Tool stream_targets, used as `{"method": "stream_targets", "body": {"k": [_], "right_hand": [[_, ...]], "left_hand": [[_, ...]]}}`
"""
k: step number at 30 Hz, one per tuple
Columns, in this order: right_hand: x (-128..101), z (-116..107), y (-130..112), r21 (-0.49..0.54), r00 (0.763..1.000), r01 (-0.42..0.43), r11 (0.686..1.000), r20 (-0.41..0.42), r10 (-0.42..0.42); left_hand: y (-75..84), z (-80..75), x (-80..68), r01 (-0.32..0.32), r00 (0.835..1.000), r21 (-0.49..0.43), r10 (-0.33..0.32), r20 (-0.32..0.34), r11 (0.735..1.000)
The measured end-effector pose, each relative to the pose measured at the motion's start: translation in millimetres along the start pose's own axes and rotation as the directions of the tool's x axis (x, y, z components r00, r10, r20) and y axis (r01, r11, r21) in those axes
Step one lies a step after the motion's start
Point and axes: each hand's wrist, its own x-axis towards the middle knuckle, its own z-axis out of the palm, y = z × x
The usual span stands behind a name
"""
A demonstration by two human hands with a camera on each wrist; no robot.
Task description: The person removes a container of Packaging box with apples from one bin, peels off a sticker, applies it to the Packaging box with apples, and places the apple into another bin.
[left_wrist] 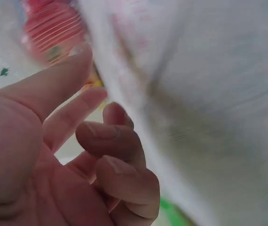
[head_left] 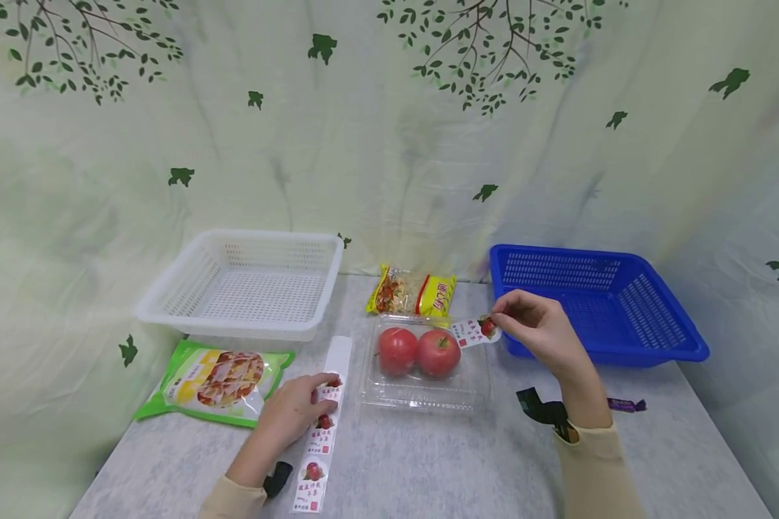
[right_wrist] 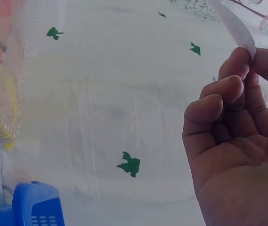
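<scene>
With your right hand (head_left: 537,328) pinching the label (head_left: 469,332) by one end, its free part just left of those fingertips near the clear box (head_left: 422,395), you'd best grip lightly to avoid creasing it, your left hand (head_left: 292,411) loosely spread over the label strip (head_left: 321,440).

A white label (head_left: 469,333) slants near the clear box (head_left: 422,395) of red apples (head_left: 439,354), right of a label strip (head_left: 322,439).
</scene>
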Motion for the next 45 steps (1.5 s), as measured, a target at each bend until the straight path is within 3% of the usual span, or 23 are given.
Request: {"method": "stream_targets", "body": {"k": [5, 8, 12, 15, 17, 19, 23, 26, 32, 39, 45], "right_hand": [[0, 1, 0, -0.016, 0.999, -0.03, 0.999, 0.033, 0.03], [1, 2, 1, -0.03, 0.996, -0.055, 0.998, 0.065, 0.057], [3, 5, 2, -0.036, 0.99, -0.083, 0.996, 0.114, 0.086], [5, 10, 4, -0.017, 0.984, -0.085, 0.996, 0.155, 0.087], [7, 15, 7, 0.002, 0.98, -0.078, 0.997, 0.182, 0.076], [8, 19, 9, 0.022, 0.977, -0.07, 0.997, 0.205, 0.064], [10, 27, 14, 0.039, 0.971, -0.061, 0.997, 0.232, 0.05], [12, 31, 16, 0.033, 0.968, -0.065, 0.997, 0.245, 0.055], [17, 38, 20, 0.038, 0.956, -0.081, 0.996, 0.287, 0.066], [18, 43, 26, 0.088, 0.943, -0.098, 0.991, 0.327, 0.064], [19, 46, 26, 0.002, 0.941, -0.127, 0.992, 0.315, 0.12]], "left_hand": [[27.6, -35.4, -10.7, -0.114, 0.991, 0.016, 0.115, -0.074, 0.993], [54.8, -59.8, -16.3, -0.248, 0.962, -0.036, 0.242, -0.125, 0.968], [94.9, -77.3, -16.0, -0.435, 0.896, -0.183, 0.405, -0.182, 0.882], [119.5, -74.1, -8.2, -0.502, 0.864, -0.276, 0.458, -0.21, 0.82], [129.9, -64.6, -0.5, -0.496, 0.868, -0.342, 0.457, -0.192, 0.798], [136.5, -52.5, 6.8, -0.461, 0.885, -0.408, 0.441, -0.148, 0.788], [141.7, -30.4, 17.1, -0.346, 0.924, -0.505, 0.38, -0.039, 0.791], [141.6, -21.1, 20.3, -0.294, 0.938, -0.534, 0.345, -0.004, 0.793], [134.9, -13.9, 21.2, -0.229, 0.945, -0.584, 0.322, 0.059, 0.779], [128.4, -9.1, 16.5, -0.169, 0.95, -0.598, 0.29, 0.112, 0.784], [127.4, -2.3, 13.8, -0.13, 0.961, -0.617, 0.253, 0.115, 0.776]]}}
